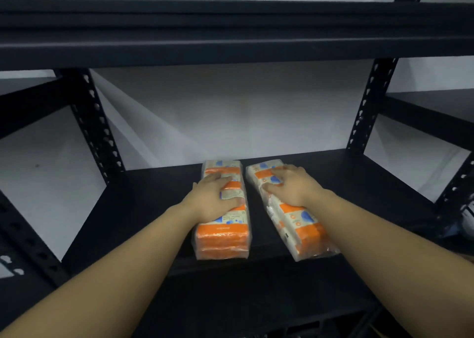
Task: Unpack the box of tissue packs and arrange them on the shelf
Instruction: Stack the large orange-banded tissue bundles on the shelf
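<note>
Tissue packs: two long bundles in clear wrap, orange and white with blue marks, both lying flat on the dark shelf board (143, 209), long sides running front to back.
Left bundle (222, 232): straight, near end at the front edge of the board, orange end panel facing the camera.
Right bundle (295, 224): skewed, far end close to the left bundle, near end swung out to the right; loose wrap sticks out at its near end.
Gap: a narrow strip of bare board between the two bundles; they do not touch.
Left hand (213, 199): palm down on top of the left bundle, thumb laid across the top, fingers curled over the far part; grip is a loose press on the wrap, not closed around the bundle.
Right hand (292, 186): flat on the far half of the right bundle, fingers spread and pointing left; grip open, pressing only.
Forearms: bare, both reaching in from the bottom corners.
Upper shelf (230, 32): dark beam overhead, close above the working space.
Uprights (369, 104): black punched posts at back left and back right of the board.
Wall (230, 111): pale, behind the shelf.
Neighbouring racks: more dark shelving at both sides.
Right edge: small blurred things beyond the post; cannot tell what they are.
</note>
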